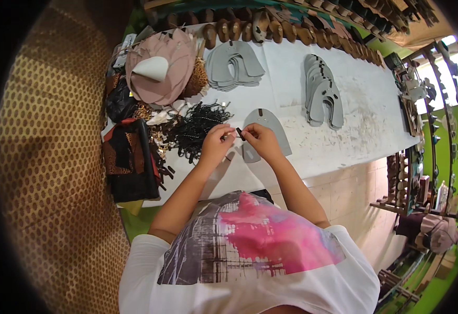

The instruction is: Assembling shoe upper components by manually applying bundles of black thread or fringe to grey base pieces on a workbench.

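Observation:
Between my two hands, over the white table, is a small black strip [240, 134]. The fingertips of my right hand [261, 141] pinch it. Facing it from the other side, my left hand [218, 145] has its thumb and fingers drawn together at the strip's left side; a tiny light bit shows at their tips, too small to name. A grey U-shaped shoe-upper piece [277, 135] lies flat under and behind my right hand, with a dark tab at its top. Beside my left hand spreads a tangled heap of black cords [200, 123].
Stacks of grey curved pieces [235, 64] lie at the table's back, with another stack [320, 94] farther right. Pink sheet material [179, 57] with a white cone and a dark box [129, 162] stand left. Brown shoe forms [291, 32] line the back; shoe racks [404, 178] are at right.

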`<action>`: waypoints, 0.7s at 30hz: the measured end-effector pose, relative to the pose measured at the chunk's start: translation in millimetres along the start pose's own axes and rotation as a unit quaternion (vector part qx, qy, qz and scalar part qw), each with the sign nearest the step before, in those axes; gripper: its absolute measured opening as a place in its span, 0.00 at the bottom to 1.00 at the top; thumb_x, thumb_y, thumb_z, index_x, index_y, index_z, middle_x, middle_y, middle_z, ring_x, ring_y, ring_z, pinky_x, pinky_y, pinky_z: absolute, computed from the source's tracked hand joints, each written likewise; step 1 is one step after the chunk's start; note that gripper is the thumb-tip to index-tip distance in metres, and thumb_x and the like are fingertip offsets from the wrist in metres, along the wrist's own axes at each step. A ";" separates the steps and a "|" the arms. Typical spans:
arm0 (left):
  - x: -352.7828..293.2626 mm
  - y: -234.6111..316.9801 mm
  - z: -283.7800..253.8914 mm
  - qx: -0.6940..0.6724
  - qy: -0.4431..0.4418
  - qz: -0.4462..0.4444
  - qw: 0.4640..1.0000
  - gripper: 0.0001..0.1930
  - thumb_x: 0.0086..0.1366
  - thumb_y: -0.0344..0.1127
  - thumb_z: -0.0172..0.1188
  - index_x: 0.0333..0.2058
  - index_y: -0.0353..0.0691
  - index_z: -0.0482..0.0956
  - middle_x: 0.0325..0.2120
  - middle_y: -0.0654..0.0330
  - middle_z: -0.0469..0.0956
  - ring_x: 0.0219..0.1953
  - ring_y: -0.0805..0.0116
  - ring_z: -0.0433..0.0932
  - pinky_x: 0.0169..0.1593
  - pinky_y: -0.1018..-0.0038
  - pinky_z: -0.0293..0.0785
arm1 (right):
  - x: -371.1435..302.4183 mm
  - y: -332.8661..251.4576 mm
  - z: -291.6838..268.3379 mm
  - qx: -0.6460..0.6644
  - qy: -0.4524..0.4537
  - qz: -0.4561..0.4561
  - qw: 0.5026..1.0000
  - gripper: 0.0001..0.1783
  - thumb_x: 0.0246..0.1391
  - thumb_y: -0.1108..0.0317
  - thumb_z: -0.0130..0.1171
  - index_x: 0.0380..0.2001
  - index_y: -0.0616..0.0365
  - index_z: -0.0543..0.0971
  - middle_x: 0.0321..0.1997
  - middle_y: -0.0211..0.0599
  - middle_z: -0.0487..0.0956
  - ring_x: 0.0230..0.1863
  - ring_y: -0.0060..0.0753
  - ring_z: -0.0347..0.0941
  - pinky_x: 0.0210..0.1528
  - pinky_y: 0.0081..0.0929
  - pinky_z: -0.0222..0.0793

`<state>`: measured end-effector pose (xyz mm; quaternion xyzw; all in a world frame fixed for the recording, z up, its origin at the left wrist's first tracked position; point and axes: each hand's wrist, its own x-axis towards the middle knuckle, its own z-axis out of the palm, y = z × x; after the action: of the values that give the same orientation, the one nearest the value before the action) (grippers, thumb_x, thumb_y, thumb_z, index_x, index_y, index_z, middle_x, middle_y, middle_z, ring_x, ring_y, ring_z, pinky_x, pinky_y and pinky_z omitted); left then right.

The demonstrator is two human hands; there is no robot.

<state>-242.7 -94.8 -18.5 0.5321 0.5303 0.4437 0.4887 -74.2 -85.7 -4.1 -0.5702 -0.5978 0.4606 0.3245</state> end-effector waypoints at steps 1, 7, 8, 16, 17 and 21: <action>4.9 0.6 4.9 0.025 -0.028 -0.006 0.999 0.10 0.58 0.32 0.57 0.36 0.34 0.77 0.44 0.58 0.72 0.39 0.74 0.72 0.38 0.79 0.69 | -3.9 -4.2 -7.8 0.003 0.004 0.003 1.000 0.09 0.50 0.68 0.58 0.31 0.64 0.76 0.27 0.32 0.78 0.29 0.20 0.72 0.33 0.20 0.68; 19.8 19.8 46.6 0.015 -0.075 -0.045 0.996 0.07 0.56 0.32 0.58 0.31 0.34 0.78 0.46 0.57 0.71 0.40 0.73 0.72 0.37 0.80 0.69 | -16.2 -2.4 -47.8 -0.033 0.041 -0.058 0.997 0.07 0.51 0.68 0.57 0.30 0.62 0.77 0.28 0.32 0.79 0.29 0.21 0.74 0.35 0.21 0.69; 20.3 19.1 52.9 0.027 -0.070 -0.024 0.997 0.06 0.56 0.31 0.58 0.30 0.34 0.78 0.46 0.58 0.71 0.39 0.73 0.73 0.37 0.80 0.69 | -17.2 -1.8 -53.0 0.007 0.024 -0.012 1.000 0.08 0.51 0.68 0.57 0.30 0.62 0.77 0.28 0.31 0.79 0.29 0.21 0.73 0.35 0.21 0.69; 16.7 14.0 80.8 0.052 -0.058 -0.025 0.997 0.07 0.56 0.31 0.58 0.31 0.34 0.77 0.45 0.59 0.71 0.39 0.75 0.71 0.36 0.80 0.68 | -10.1 31.7 -71.6 0.277 -0.068 0.141 0.948 0.09 0.52 0.68 0.57 0.34 0.61 0.75 0.30 0.28 0.76 0.32 0.19 0.71 0.37 0.16 0.65; 16.5 11.8 81.1 0.065 -0.067 -0.028 0.995 0.07 0.56 0.31 0.58 0.31 0.34 0.78 0.45 0.59 0.71 0.39 0.74 0.72 0.36 0.80 0.68 | -8.0 39.7 -71.8 0.228 -0.060 0.106 0.966 0.09 0.52 0.67 0.57 0.34 0.61 0.75 0.30 0.29 0.76 0.32 0.19 0.71 0.36 0.17 0.65; 15.9 -2.0 80.4 0.125 -0.057 0.004 0.991 0.08 0.56 0.34 0.58 0.33 0.35 0.79 0.44 0.57 0.72 0.39 0.69 0.73 0.37 0.77 0.69 | 2.0 60.9 -79.5 0.070 -0.005 0.090 0.993 0.09 0.51 0.67 0.55 0.31 0.62 0.75 0.26 0.36 0.77 0.30 0.25 0.73 0.33 0.23 0.66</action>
<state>-162.6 -83.0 -31.5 0.6155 0.5506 0.3454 0.4457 21.4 -73.9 -31.4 -0.5953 -0.5121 0.5316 0.3174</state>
